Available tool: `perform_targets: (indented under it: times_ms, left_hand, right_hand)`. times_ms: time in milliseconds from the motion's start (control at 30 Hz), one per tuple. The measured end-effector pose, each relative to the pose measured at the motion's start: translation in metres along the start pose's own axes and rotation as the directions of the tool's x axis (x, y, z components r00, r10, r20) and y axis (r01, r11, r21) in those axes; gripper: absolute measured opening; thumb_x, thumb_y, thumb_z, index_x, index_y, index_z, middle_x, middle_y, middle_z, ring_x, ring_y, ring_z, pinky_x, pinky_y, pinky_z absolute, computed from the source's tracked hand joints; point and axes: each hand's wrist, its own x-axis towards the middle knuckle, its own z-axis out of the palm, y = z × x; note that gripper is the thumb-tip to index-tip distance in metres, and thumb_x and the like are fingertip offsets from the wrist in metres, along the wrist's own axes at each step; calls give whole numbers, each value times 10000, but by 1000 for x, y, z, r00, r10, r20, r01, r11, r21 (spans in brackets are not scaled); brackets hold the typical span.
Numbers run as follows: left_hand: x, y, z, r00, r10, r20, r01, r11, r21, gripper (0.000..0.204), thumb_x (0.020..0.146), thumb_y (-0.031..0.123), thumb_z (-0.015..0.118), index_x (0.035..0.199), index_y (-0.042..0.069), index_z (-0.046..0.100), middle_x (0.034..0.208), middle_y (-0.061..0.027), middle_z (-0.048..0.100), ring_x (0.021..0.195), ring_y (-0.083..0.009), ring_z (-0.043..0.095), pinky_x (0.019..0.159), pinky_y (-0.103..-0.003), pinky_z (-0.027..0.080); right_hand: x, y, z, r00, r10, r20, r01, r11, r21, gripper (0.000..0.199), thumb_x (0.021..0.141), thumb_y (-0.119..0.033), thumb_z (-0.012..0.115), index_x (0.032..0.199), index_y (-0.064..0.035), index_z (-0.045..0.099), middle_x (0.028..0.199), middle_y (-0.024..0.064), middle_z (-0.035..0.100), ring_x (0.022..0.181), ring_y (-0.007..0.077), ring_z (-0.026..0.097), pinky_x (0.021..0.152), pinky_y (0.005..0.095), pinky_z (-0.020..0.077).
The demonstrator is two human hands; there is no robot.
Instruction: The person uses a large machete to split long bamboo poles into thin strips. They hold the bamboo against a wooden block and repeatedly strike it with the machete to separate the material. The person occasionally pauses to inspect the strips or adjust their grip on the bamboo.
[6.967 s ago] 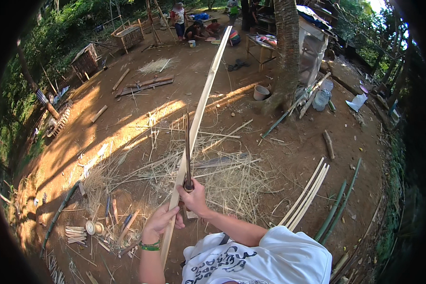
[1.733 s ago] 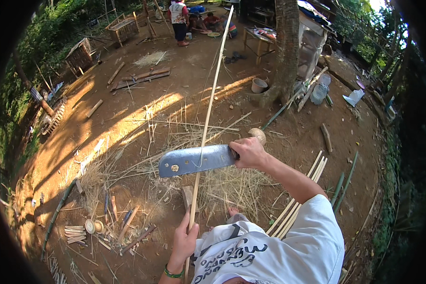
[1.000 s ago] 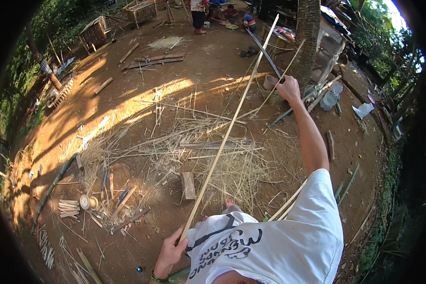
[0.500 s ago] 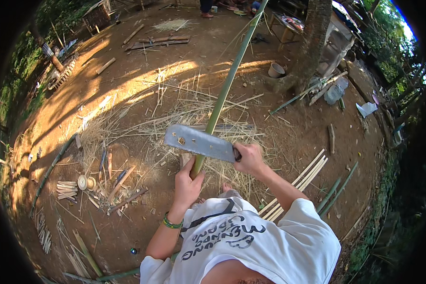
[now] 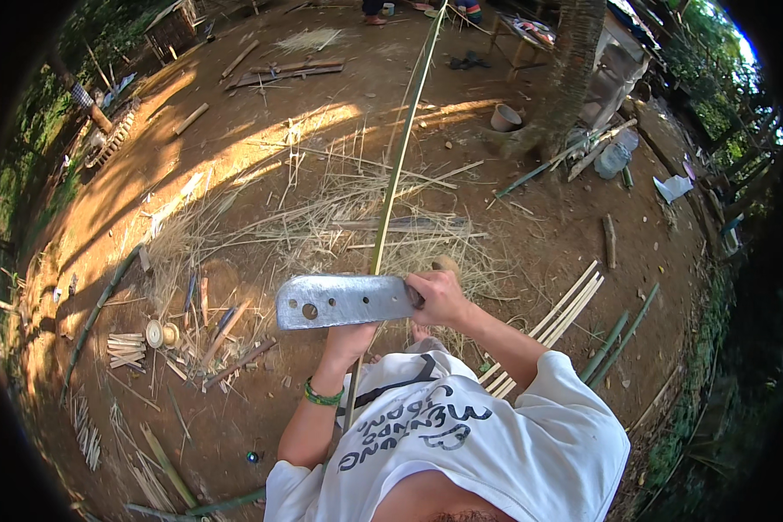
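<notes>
My right hand (image 5: 441,298) is closed round the dark handle of a cleaver (image 5: 346,301), a broad grey blade with several holes and a squared end. The blade lies nearly level, pointing left, across a long bamboo length (image 5: 395,178). Below the blade, my left hand (image 5: 350,342) grips the bamboo; the blade hides most of its fingers. The bamboo runs up and away to the far edge of the view, thin and pale along one side, and its near end comes down by my shirt. Whether the cutting edge touches the bamboo, I cannot tell.
Loose bamboo shavings (image 5: 331,204) litter the ground ahead. Pale strips (image 5: 552,324) and green bamboo pieces (image 5: 613,348) lie to the right. Short sticks (image 5: 126,350) and a spool (image 5: 161,334) are at left. A tree trunk (image 5: 574,78) and a bucket (image 5: 505,117) stand far right.
The cleaver has come nearer and left, from tilted to about level, and now covers my left fingers. The bamboo has turned to show a narrower side, its near end now by my shirt.
</notes>
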Motion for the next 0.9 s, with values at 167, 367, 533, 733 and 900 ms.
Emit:
perform_targets:
  times_ms: [167,367,533,733,900]
  left_hand:
    - [-1,18,-3,998,-37,55,45,987,-155,382,836,-6,740,1188,36,598,1018,-7,662,898,-113,622,797,-289,512]
    - [2,39,-11,984,-156,85,166,977,-133,232,863,12,694,1076,35,604,810,59,496,684,-38,497,597,-230,436]
    - [1,26,-14,993,-77,93,79,997,-18,338,880,0,679,1204,24,585,775,84,439,636,-19,442,565,-206,404]
    - [-20,50,-14,960,-246,134,268,944,-190,420,901,-7,655,1307,13,550,782,98,438,638,-4,432,548,-178,364]
    - [-6,43,-15,975,-204,84,215,966,-141,234,890,61,699,1092,-22,615,799,57,544,679,-25,475,597,-218,423]
  right_hand:
    - [11,-4,-7,999,12,-42,-14,999,-48,254,594,-147,726,780,-47,585,696,122,629,623,335,641,555,445,490]
    - [26,2,-14,986,151,-67,-158,979,-125,227,596,-121,706,769,-43,581,720,140,648,639,349,659,581,445,514]
    - [21,-6,-10,997,-11,-71,3,993,-116,217,620,-137,714,782,-60,591,682,128,642,603,340,657,573,444,515]
    - [53,37,-33,955,210,-210,-258,936,-238,219,666,-194,737,798,-65,620,661,125,668,601,310,686,572,439,529]
    - [22,0,-12,1000,-12,16,14,992,-127,235,654,-165,721,819,-38,614,734,128,683,627,269,680,564,420,525]
